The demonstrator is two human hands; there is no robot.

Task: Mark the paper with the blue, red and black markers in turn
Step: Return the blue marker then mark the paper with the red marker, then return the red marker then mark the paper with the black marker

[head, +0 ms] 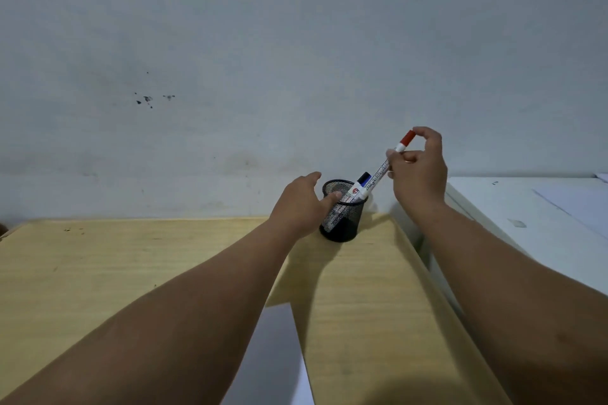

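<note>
My right hand (pixel 419 171) pinches the upper end of the red-capped marker (pixel 383 169), which slants up out of the black mesh pen cup (pixel 342 223), its lower end inside the cup's mouth. A blue-capped marker (pixel 363 179) stands in the cup, along with another marker whose cap I cannot see. My left hand (pixel 299 204) rests against the cup's left side, thumb on the rim, fingers apart. A white sheet of paper (pixel 273 355) lies on the wooden table near me, partly hidden under my left forearm.
The wooden table (pixel 131 273) ends at a grey wall right behind the cup. To the right stands a white cabinet or desk (pixel 526 217) with sheets on it, a narrow gap between it and the table.
</note>
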